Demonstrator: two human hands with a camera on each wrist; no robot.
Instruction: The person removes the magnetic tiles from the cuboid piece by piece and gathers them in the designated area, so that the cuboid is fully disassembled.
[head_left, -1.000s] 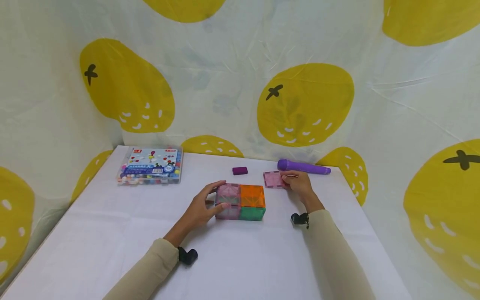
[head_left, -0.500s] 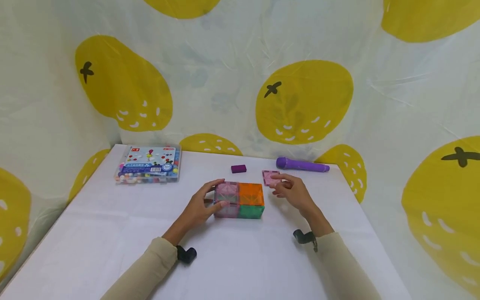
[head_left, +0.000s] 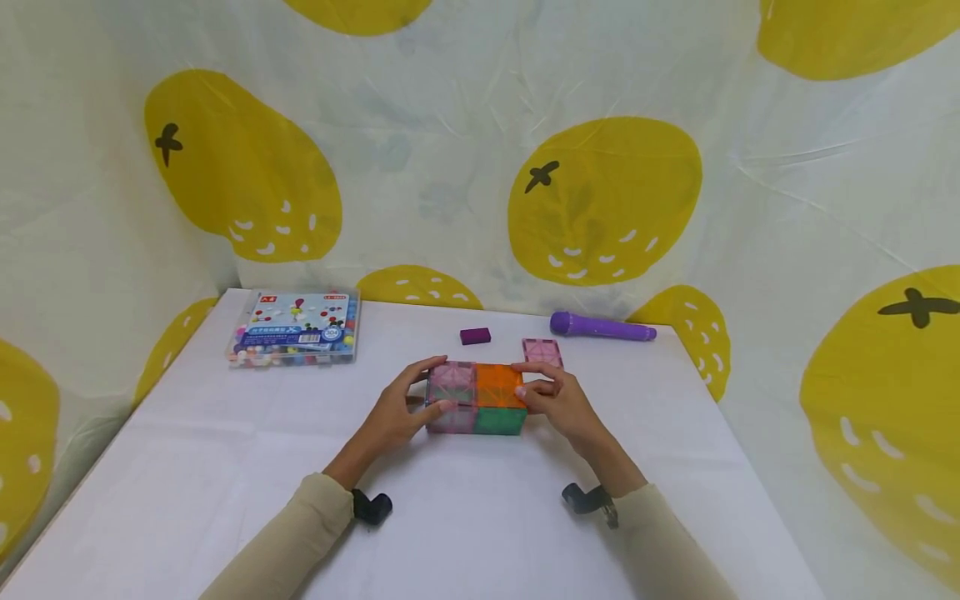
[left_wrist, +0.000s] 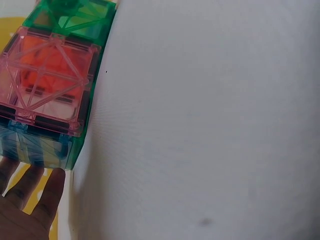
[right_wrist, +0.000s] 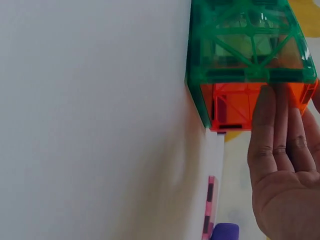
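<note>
In the head view, a box of translucent magnetic tiles stands mid-table, pink on the left, orange on top right and green in front right. My left hand holds its left end, thumb at the front and index finger over the back. Blue tiling shows at that end in the left wrist view, with fingertips against it. My right hand touches the other end, thumb and index finger at the orange tile's edge. Its other fingers lie straight at the box end in the right wrist view.
A flat pink tile lies behind the right hand. Farther back are a purple toy microphone and a dark purple block. A clear case of colored beads lies at the back left. Fruit-print cloth hangs around the white table.
My right hand has let go of the pink tile, leaving it on the table, and moved left to the right end of the tile box. My left hand stays on the box.
</note>
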